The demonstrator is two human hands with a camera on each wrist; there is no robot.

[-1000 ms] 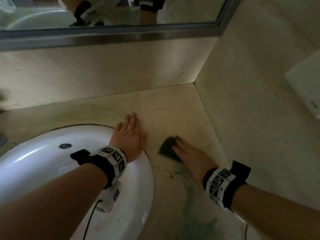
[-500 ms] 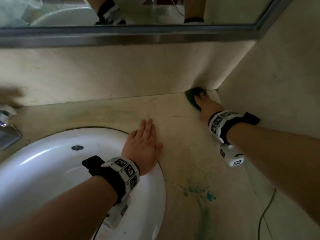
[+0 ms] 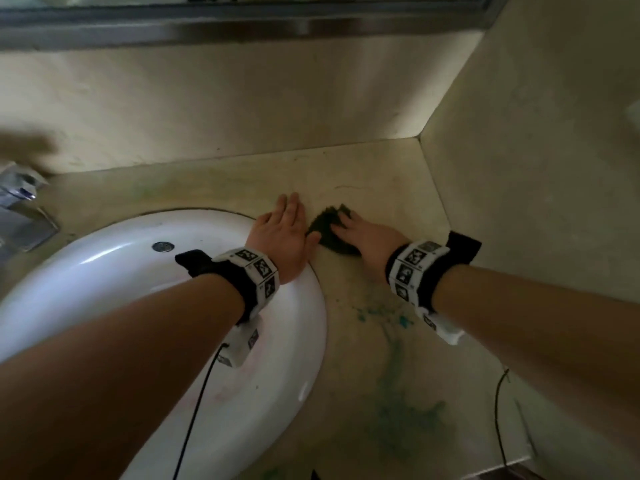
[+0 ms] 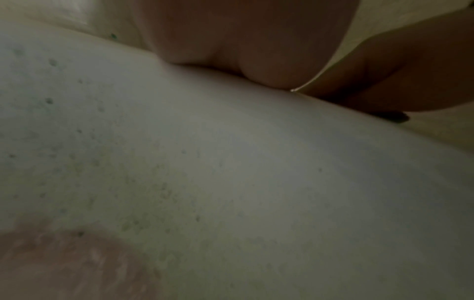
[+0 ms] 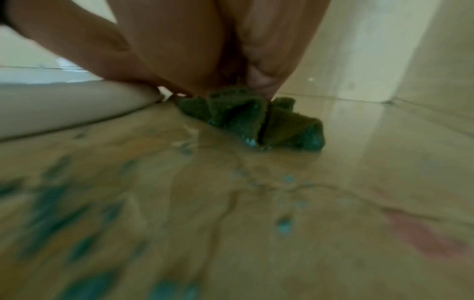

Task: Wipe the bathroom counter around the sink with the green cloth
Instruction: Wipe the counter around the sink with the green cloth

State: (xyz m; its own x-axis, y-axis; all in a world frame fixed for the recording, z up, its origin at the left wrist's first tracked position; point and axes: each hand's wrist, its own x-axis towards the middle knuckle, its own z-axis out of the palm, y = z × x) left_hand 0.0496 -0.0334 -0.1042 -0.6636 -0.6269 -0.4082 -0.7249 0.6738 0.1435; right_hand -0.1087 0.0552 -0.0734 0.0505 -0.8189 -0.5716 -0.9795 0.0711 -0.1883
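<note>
Head view, cloth: the green cloth [image 3: 330,233] is lying bunched on the desk [image 3: 381,174] just right of the sink [image 3: 304,341] rim, under the right hand [image 3: 367,233].
Head view, hands: the right hand is pressing it with flat fingers; the left hand [image 3: 282,237] is resting spread on the rim beside it.
Left wrist view: the palm is sitting on the white sink [image 4: 231,182].
Right wrist view: the cloth [image 5: 256,119] is crumpling under the fingers [image 5: 261,79] on the wet desk [image 5: 333,203], near its back right corner.
</note>
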